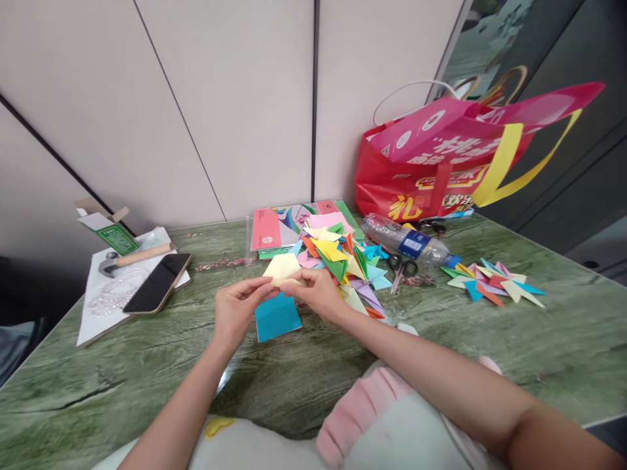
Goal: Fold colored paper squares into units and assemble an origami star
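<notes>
A pale yellow sheet of origami paper [283, 266], partly folded, is held up between both hands over the table. My left hand [238, 307] pinches its near left edge with thumb and fingers. At the near right edge, my right hand [316, 292] is closed on the same paper. Just below lies a square of blue paper [278, 320], flat on the tabletop. A heap of folded paper pieces [337, 251] in many colours sits beyond my right hand. Further right rests a star-like cluster of folded paper [494, 282].
Black-handled scissors [402, 267] and a clear plastic bottle [411, 240] lie right of the heap. A red gift bag [421, 173] stands behind them. Leftward are a hammer [137, 256], a phone [157, 283] and a green box [115, 236]. Packaged paper [269, 228] lies near the wall.
</notes>
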A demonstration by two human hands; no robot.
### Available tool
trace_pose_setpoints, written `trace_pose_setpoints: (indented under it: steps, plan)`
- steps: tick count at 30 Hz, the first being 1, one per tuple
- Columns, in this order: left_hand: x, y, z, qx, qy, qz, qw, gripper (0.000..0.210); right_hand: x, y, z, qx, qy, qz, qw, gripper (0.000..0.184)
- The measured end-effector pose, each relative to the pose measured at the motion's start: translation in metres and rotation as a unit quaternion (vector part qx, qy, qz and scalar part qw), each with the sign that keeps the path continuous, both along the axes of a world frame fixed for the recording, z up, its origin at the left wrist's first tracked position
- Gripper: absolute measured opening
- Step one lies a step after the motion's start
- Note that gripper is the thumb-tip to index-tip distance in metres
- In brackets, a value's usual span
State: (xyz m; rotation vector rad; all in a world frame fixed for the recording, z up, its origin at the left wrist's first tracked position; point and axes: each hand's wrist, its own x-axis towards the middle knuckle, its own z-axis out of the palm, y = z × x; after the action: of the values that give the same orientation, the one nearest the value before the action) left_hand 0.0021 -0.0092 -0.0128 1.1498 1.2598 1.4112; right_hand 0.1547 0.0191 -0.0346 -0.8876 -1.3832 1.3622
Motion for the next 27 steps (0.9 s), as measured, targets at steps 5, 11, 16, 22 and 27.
trace_pose_setpoints:
  steps: [5, 11, 16, 22, 27]
  plan:
    - [-0.0018, 0.0008, -0.0018, 0.002, 0.004, 0.001, 1.000, 0.023, -0.0007, 0.0000, -0.0005, -0.005, -0.013, 0.000, 1.000, 0.023]
    - [0.0001, 0.0007, -0.0024, -0.003, -0.065, -0.013, 0.998, 0.021, -0.0023, 0.0006, -0.0030, 0.000, -0.020, -0.023, 1.000, 0.024]
    - [0.0024, 0.0010, -0.0019, -0.011, -0.088, 0.003, 0.996, 0.021, -0.0032, 0.0002, -0.0028, 0.002, -0.020, -0.024, 1.000, 0.023]
    - [0.0053, -0.0002, -0.0015, -0.014, -0.094, 0.011, 0.995, 0.022, -0.0046, -0.0041, 0.0006, -0.011, -0.015, -0.050, 0.999, 0.023]
    - [0.0059, -0.0007, -0.0002, -0.012, -0.094, 0.007, 0.996, 0.031, -0.0062, -0.0075, 0.0029, -0.024, -0.004, -0.068, 0.997, 0.024]
